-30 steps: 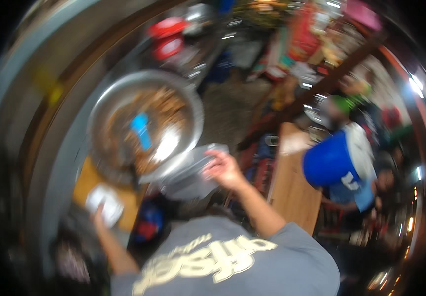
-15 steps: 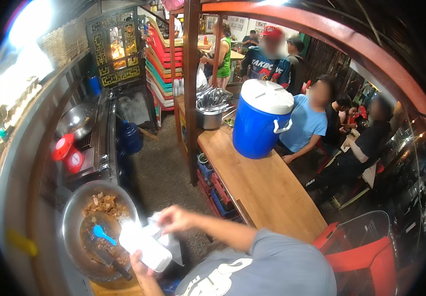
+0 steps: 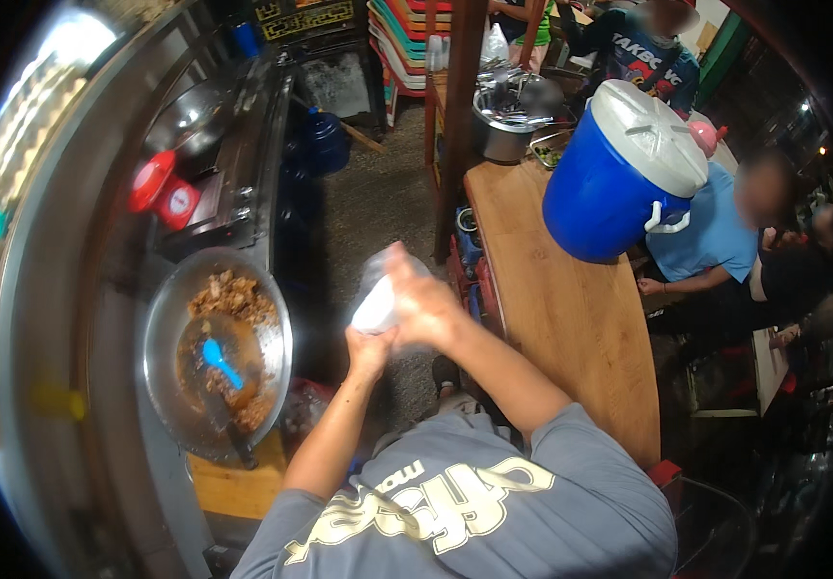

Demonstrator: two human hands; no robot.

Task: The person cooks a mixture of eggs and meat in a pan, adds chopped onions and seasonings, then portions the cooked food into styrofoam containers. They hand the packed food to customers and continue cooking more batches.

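Note:
In front of my body, my left hand (image 3: 370, 351) grips the lower end of a white takeaway box (image 3: 374, 309). A thin clear plastic bag (image 3: 372, 274) shows around the box's upper part. My right hand (image 3: 428, 307) is against the bag and the box's right side, fingers closed around the bag and blurred by motion. To the left of both hands stands a wide metal bowl (image 3: 167, 405) of chopped brown food (image 3: 233, 299). A blue plastic spoon (image 3: 221, 362) and a dark-handled utensil (image 3: 230, 432) rest in it.
A wooden counter (image 3: 561, 338) runs along my right, bearing a blue drink cooler (image 3: 600, 183) and a metal pot of utensils (image 3: 505, 140). Red scale (image 3: 167, 191) and metal wok (image 3: 190, 121) stand left. Water jug (image 3: 325, 143) is on the floor; people (image 3: 716, 217) are beyond the counter.
The takeaway box has moved from beside the bowl to in front of my body, and the bag now surrounds part of it. My right hand has come against them. The view has shifted.

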